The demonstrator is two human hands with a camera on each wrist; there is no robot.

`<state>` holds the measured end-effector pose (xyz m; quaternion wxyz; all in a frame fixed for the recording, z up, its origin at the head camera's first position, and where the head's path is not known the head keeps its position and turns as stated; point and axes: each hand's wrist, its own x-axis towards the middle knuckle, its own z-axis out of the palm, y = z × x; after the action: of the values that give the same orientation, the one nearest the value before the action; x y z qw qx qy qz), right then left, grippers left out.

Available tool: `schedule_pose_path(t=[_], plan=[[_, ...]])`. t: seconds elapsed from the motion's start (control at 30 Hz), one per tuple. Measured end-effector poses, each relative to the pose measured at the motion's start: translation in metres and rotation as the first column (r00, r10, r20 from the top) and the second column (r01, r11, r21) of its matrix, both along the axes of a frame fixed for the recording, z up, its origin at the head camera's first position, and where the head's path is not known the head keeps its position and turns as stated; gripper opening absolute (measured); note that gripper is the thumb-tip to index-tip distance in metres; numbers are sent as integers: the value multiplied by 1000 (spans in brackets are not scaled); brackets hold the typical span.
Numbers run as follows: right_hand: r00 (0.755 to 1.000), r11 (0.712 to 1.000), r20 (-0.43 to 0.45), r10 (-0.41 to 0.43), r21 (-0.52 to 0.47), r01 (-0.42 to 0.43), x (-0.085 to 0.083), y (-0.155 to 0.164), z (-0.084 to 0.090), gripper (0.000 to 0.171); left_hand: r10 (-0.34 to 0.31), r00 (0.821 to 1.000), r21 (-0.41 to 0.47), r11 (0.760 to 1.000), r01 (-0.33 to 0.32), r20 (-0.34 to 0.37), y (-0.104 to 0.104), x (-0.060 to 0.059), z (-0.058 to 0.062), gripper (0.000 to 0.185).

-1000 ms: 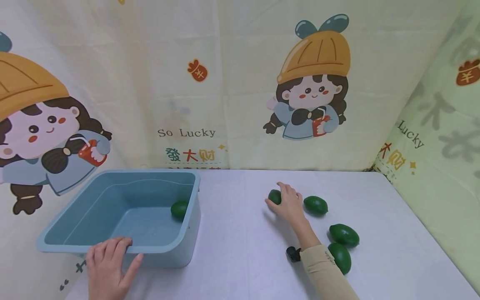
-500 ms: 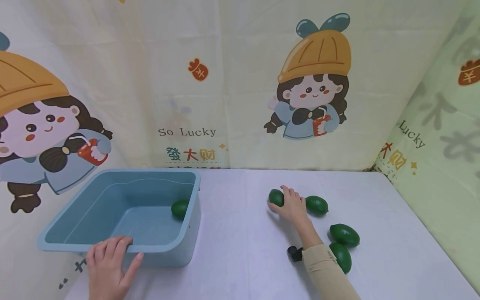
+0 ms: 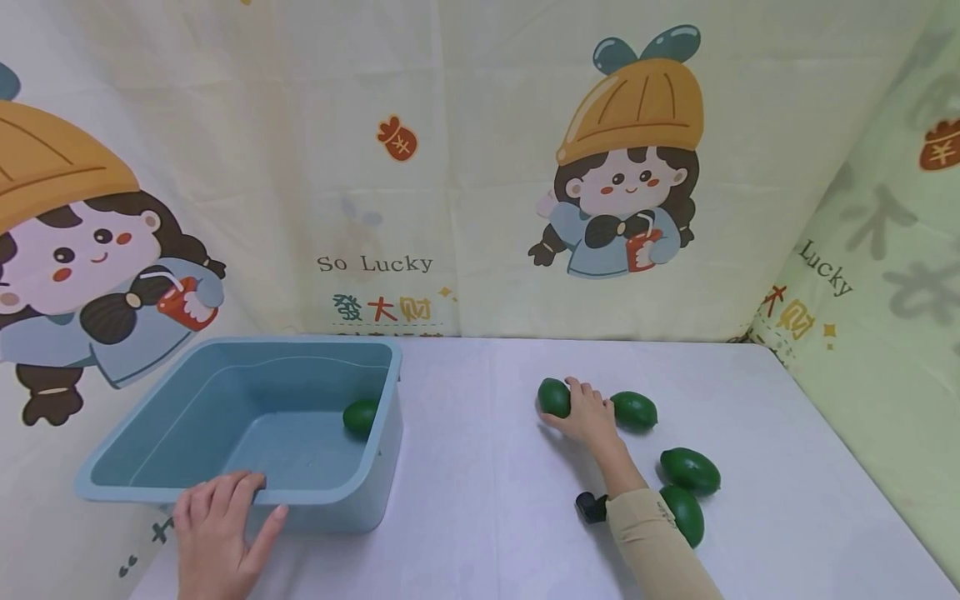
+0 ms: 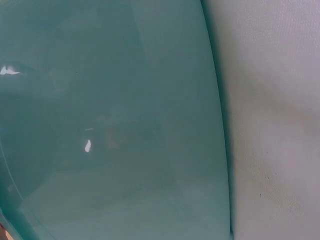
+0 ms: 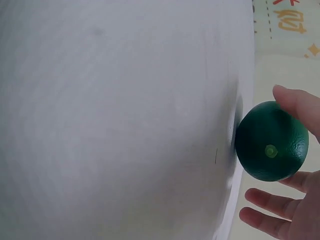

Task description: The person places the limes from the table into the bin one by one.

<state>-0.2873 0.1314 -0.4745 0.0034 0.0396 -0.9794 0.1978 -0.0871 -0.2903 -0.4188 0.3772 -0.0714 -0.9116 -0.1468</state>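
The right hand (image 3: 587,414) is extended forward over the white counter (image 3: 480,467), forearm in a beige sleeve (image 3: 654,546) angled up from the lower edge. Its grip is closed around a green fruit (image 3: 554,397); the right wrist view shows the thumb above and the fingers (image 5: 272,212) curling beneath the fruit (image 5: 271,141), which rests against the counter surface. A second green fruit (image 3: 634,410) lies just beside the hand on its right; two more (image 3: 690,469) lie near the sleeve. The left hand (image 3: 217,533) rests on the near rim of the blue tub (image 3: 150,417), fingers straight over the edge, thumb spread outside the wall. One fruit (image 3: 361,416) lies inside the tub against its right wall.
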Motion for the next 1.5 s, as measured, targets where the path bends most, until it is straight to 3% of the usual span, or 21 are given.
schedule_pose_path(t=[0.7, 0.93, 1.5], plan=[[999, 1000, 34, 19, -6, -18, -2, 0, -2, 82, 12, 1000, -3, 1000, -12, 4, 1, 2, -1, 60], [999, 1000, 44, 19, -13, -18, -2, 0, -2, 81, 24, 999, 5, 1000, -24, 34, 1, 3, 0, 49], [999, 998, -21, 27, -64, -29, -1, -4, 9, 79, 22, 999, 1, 1000, -22, 44, 3, 3, 1, 50]])
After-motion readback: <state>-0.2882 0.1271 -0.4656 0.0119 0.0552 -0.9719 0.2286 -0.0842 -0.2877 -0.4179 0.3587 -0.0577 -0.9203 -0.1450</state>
